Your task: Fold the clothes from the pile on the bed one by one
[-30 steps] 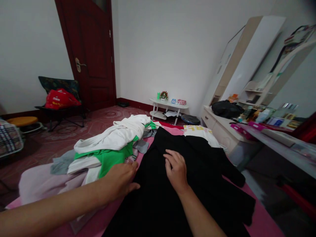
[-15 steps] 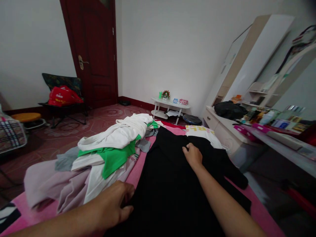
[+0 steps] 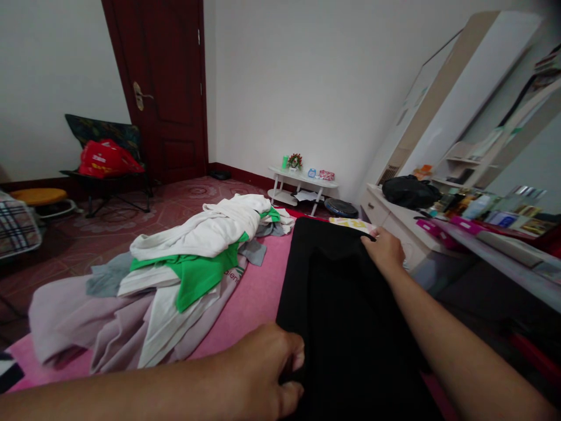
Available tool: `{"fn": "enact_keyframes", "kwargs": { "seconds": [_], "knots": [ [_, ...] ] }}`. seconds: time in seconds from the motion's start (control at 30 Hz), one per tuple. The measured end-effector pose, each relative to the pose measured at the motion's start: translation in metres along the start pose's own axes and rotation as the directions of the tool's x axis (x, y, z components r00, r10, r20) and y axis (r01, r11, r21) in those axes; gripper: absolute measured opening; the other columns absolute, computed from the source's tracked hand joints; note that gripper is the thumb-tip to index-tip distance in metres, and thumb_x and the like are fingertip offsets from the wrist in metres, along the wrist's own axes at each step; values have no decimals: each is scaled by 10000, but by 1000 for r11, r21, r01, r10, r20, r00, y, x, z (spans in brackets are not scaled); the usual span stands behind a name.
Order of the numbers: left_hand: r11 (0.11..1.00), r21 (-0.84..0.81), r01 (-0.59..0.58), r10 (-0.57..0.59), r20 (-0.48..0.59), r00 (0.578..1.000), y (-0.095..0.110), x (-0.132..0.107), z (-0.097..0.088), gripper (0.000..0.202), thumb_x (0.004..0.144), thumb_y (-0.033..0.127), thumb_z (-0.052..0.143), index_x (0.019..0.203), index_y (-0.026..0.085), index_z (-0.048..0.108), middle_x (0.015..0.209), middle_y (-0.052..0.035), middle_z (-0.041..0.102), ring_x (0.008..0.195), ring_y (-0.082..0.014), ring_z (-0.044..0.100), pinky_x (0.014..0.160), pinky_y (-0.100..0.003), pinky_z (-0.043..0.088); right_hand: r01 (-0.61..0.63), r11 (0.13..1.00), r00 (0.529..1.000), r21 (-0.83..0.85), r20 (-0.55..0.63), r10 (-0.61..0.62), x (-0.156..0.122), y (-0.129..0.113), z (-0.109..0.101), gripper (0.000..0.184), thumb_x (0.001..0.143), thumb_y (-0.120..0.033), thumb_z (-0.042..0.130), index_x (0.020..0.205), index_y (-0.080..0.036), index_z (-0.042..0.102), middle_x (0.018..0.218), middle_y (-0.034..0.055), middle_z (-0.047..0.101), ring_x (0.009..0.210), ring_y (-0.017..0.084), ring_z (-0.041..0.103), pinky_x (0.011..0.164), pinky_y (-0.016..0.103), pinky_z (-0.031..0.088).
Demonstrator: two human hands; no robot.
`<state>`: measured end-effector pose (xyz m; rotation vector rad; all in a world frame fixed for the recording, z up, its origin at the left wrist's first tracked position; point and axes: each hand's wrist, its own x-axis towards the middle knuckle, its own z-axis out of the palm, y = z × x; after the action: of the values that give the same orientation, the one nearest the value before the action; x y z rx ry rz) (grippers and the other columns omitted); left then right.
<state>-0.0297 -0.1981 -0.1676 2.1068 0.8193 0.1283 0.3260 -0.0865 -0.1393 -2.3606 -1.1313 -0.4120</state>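
A black shirt (image 3: 350, 304) lies on the pink bedspread (image 3: 254, 292) in front of me, folded over into a long narrow shape. On its near left side, my left hand (image 3: 272, 362) is closed, with thumb and fingers pinching the black fabric. My right hand (image 3: 385, 251) grips the shirt's far right corner between thumb and fingers. To the left is a heap of clothes: a white garment (image 3: 205, 228) on top, green cloth (image 3: 205, 275) beneath it, and mauve cloth (image 3: 87, 321) at the near end.
A white garment with yellow print (image 3: 350, 222) lies just beyond the shirt. On the right, a dressing table (image 3: 377, 204) carries a black bag (image 3: 409, 192) and bottles. A low white table (image 3: 302, 180) stands by the wall. A chair holds a red bag (image 3: 107, 159).
The shirt's right side with its sleeve has been folded over, making it narrower. Both hands have moved right, the right one also farther away, and each now grips the fabric.
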Motion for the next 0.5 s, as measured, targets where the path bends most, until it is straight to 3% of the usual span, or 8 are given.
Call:
{"fn": "enact_keyframes", "kwargs": {
  "seconds": [0.23, 0.33, 0.4, 0.43, 0.5],
  "knots": [
    [997, -73, 20, -3, 233, 972, 0, 45, 34, 182, 627, 178, 678, 661, 188, 500, 590, 70, 470, 503, -69, 429, 423, -165, 301, 58, 962, 988, -266, 155, -17, -9, 33, 19, 342, 830, -374, 501, 1112, -213, 606, 982, 144, 679, 940, 310, 641, 687, 359, 460],
    [998, -58, -35, 56, 413, 909, 1, 61, 35, 105, 664, 100, 655, 659, 169, 576, 580, 65, 504, 517, -67, 493, 482, -157, 365, 145, 904, 966, -403, 256, -41, -9, 38, 27, 308, 864, -284, 464, 1123, -194, 605, 1003, 142, 676, 956, 303, 643, 699, 358, 468],
    [998, -27, -50, 57, 487, 872, 4, 72, 29, 104, 755, 232, 637, 674, 168, 624, 561, 45, 546, 511, -92, 546, 503, -182, 418, 189, 859, 949, -477, 315, -34, -8, 34, 31, 275, 847, -164, 457, 1048, -152, 643, 978, 156, 678, 929, 305, 650, 713, 377, 470],
    [998, 10, -67, 55, 453, 890, 5, 78, 24, 202, 798, 330, 608, 686, 166, 644, 570, 24, 578, 524, -116, 576, 524, -209, 452, 198, 844, 946, -499, 323, -31, -8, 29, 32, 280, 833, -111, 449, 1023, -130, 654, 983, 168, 674, 937, 312, 646, 738, 401, 467],
    [983, 143, -115, 82, 219, 972, 6, 94, 16, 324, 854, 418, 525, 753, 152, 681, 683, -44, 663, 629, -180, 643, 609, -284, 513, 211, 829, 954, -518, 293, -60, -9, 12, 35, 320, 823, -60, 429, 1056, -104, 643, 1065, 189, 646, 1019, 330, 607, 828, 459, 432]
  ]
}}
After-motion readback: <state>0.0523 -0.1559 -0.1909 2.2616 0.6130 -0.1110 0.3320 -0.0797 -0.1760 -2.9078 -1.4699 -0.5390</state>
